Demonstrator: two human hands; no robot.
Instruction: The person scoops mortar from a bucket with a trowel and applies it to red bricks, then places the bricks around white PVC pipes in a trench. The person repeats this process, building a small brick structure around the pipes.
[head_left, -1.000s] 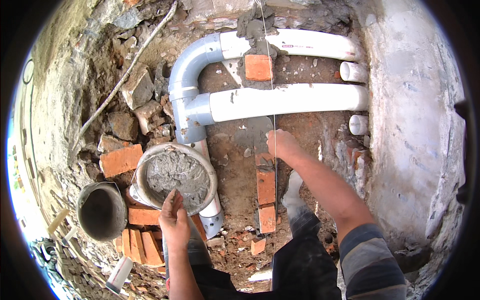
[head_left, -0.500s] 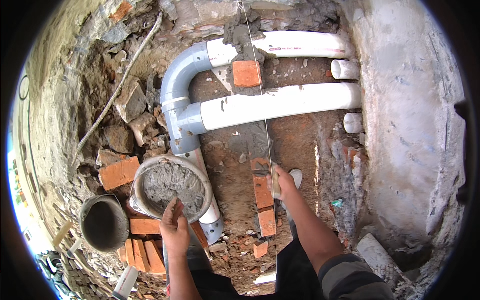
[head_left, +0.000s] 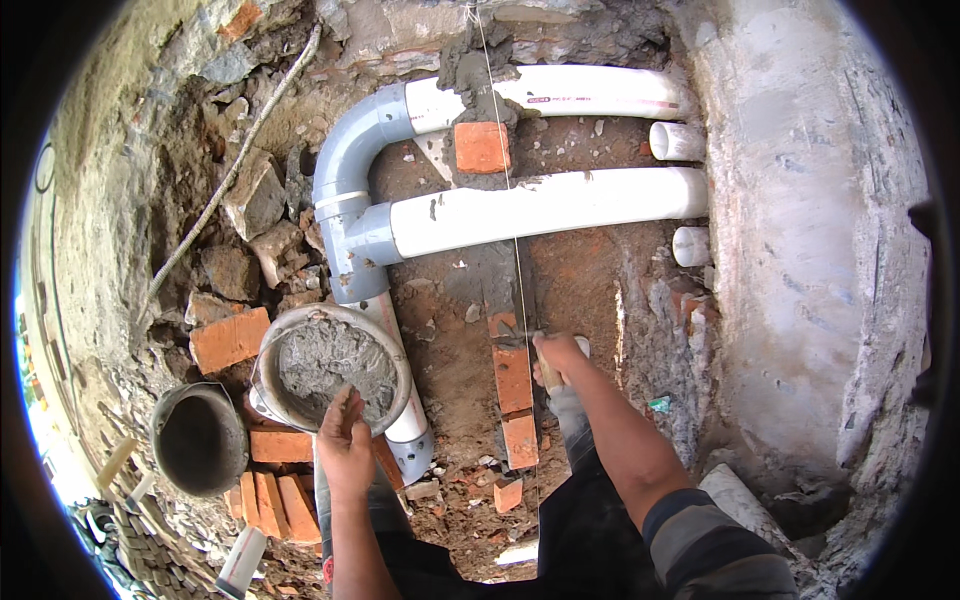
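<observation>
My right hand (head_left: 564, 357) is closed around the pale handle of a trowel (head_left: 548, 374); its dark blade is partly hidden and lies by the row of orange bricks (head_left: 513, 381). A taut string (head_left: 519, 270) runs along that row. At the near rim of a round bucket (head_left: 268, 368) filled with wet grey mortar (head_left: 335, 358) is my left hand (head_left: 347, 440). Its fingers are stretched out, the thumb is apart, and nothing shows in it. A strip of mortar (head_left: 490, 275) lies between the brick row and the lower white pipe (head_left: 560, 208).
Two white pipes join a grey elbow (head_left: 350, 140) ahead. An orange brick (head_left: 482, 147) sits between them. To the left are a dark bucket (head_left: 200, 440), stacked bricks (head_left: 272, 503), rubble (head_left: 255, 195) and a rod (head_left: 235, 165). A plastered wall (head_left: 790, 230) stands on the right.
The whole view has shifted slightly, so things sit a little further left. The trowel handle in my right hand has tilted. My left hand stays at the mortar bucket's rim.
</observation>
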